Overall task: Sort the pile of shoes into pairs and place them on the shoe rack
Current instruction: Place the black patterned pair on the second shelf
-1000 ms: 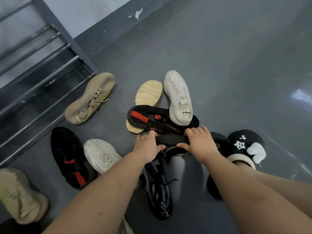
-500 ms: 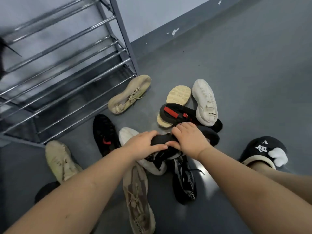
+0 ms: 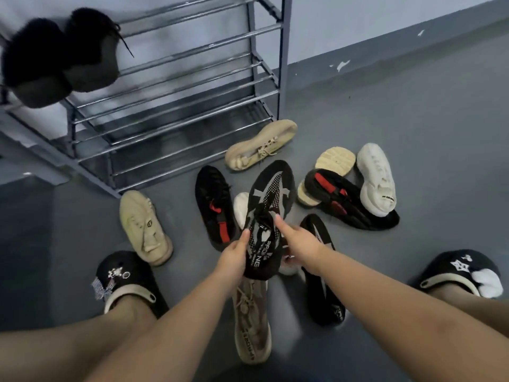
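I hold a black-and-white knit sneaker (image 3: 271, 199) lifted above the pile, toe pointing away. My left hand (image 3: 234, 256) grips its heel from the left; my right hand (image 3: 298, 241) presses against its right side, one finger stretched along it. Its matching sneaker (image 3: 323, 274) lies on the floor under my right forearm. Around it lie two black-and-red shoes (image 3: 214, 205) (image 3: 347, 201), two beige lace-up sneakers (image 3: 261, 144) (image 3: 252, 329), a cream chunky shoe (image 3: 143, 224), a white chunky shoe (image 3: 377, 177) and a cream shoe sole-up (image 3: 334, 161).
The metal shoe rack (image 3: 179, 106) stands at the upper left against the wall, with a pair of black shoes (image 3: 55, 56) on its top shelf at the left. My feet in black clogs (image 3: 126, 279) (image 3: 462, 271) flank the pile on the grey floor.
The black-and-white sneaker has come up out of the pile in both hands. The view has swung left and back, bringing the rack and both feet into sight.
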The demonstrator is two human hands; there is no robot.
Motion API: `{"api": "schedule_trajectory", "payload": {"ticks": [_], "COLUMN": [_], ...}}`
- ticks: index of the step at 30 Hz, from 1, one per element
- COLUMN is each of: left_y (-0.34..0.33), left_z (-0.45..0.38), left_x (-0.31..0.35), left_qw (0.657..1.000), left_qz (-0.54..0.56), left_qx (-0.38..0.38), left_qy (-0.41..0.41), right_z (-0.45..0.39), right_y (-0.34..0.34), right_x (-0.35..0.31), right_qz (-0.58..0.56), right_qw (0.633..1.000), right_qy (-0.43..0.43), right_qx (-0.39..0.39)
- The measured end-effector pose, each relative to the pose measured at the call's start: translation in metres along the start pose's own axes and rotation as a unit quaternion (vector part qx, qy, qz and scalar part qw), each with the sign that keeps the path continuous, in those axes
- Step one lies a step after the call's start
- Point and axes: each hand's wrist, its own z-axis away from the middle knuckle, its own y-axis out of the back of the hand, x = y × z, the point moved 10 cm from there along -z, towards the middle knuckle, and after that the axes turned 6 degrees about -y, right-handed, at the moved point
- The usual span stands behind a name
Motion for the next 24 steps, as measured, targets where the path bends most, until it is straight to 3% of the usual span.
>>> {"api": "schedule_trajectory", "payload": {"ticks": [4, 10, 19, 24], "left_y": [-0.014, -0.028, -0.013, -0.011], "left_z": [0.006, 0.006, -0.006, -0.001], "left_x": [-0.009, -0.004, -0.012, -0.013], "left_qw": [0.994, 0.988, 0.993, 0.995], "left_qz": [0.088, 0.062, 0.083, 0.079], "left_qx": [-0.044, -0.137, -0.079, -0.064], "left_qy": [0.046, 0.017, 0.005, 0.008], "right_z": [0.003, 0.001, 0.010, 0.019], "right_y": [-0.009, -0.006, -0.025, -0.033], "right_x": [-0.007, -0.001, 0.009, 0.011], "right_qz": [-0.001, -0.057, -0.017, 0.048], "right_qw": [0.998, 0.998, 0.996, 0.994], "right_qy": [0.056, 0.040, -0.049, -0.037], "right_qx": [0.027, 0.010, -0.067, -0.089]}}
